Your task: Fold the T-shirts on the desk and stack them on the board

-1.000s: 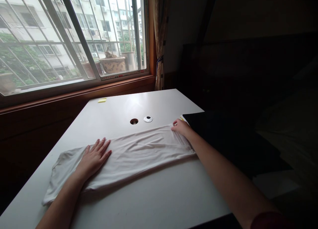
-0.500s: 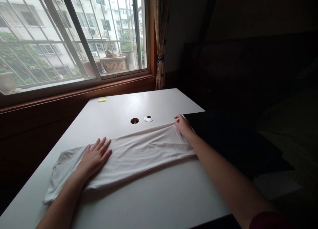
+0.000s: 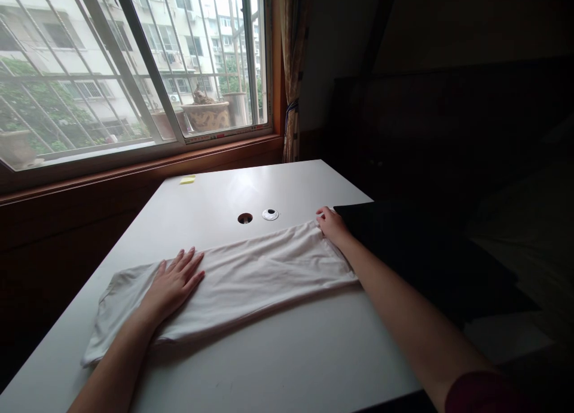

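Closest to us, at the lower right, is a dark red sleeve [image 3: 482,392] on the right arm. In front of it is a white table [image 3: 278,347], and the white cloth [image 3: 264,272] lies across it in a long strip from left to right.

The left hand [image 3: 174,281] lies flat on the left part of the cloth, fingers a bit apart. It is wide and pinches nothing; it just presses down. The right hand [image 3: 332,225] is at the far corner of the cloth's right end, with its fingers bent. I can't tell if they pinch the cloth or only touch it.

The cloth has small wrinkles in the middle and near the right end. To get it smooth, I think the left hand should press firmly, and the right should pull softly and evenly outward. A hard tug could make the strip crooked.

Just beside the right hand is something black [image 3: 417,257], too dark to name. Past the cloth are a round hole [image 3: 245,219] and a round cap [image 3: 270,214]. Farther away are a yellow note [image 3: 187,179], a curtain [image 3: 293,72] and a window with bars.
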